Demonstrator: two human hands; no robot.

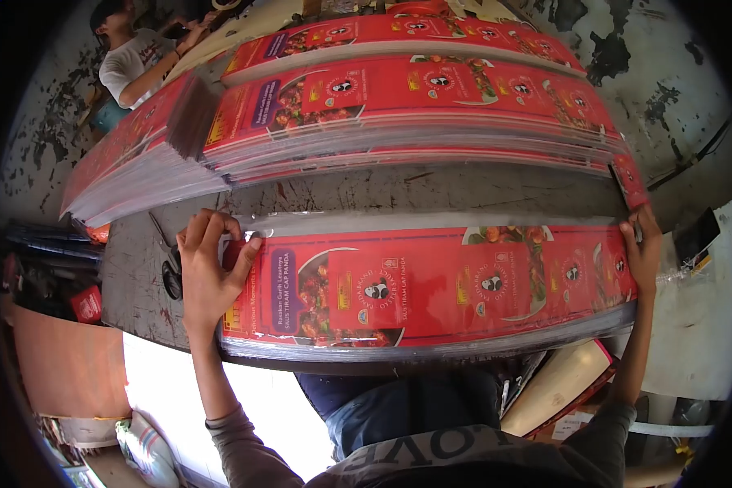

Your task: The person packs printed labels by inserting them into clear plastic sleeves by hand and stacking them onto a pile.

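A long stack of red printed plastic sheets (pixel 431 285) lies in front of me along the table's near edge, its glossy top sheet showing panda logos and food pictures. My left hand (pixel 213 264) is at the stack's left end, thumb on the far corner and fingers curled beside it, gripping the sheets there. At the opposite end, my right hand (pixel 644 244) closes around the far right corner of the same sheets. Its fingertips are partly hidden, and I cannot tell how many sheets either hand grips.
Behind lie more tall piles of red sheets (pixel 415 89), with another pile (pixel 130 154) at the left. Black-handled scissors (pixel 172 279) rest on the scratched grey table (pixel 138 281). A co-worker (pixel 142 61) is at the far left. A peeling wall (pixel 659 81) bounds the right.
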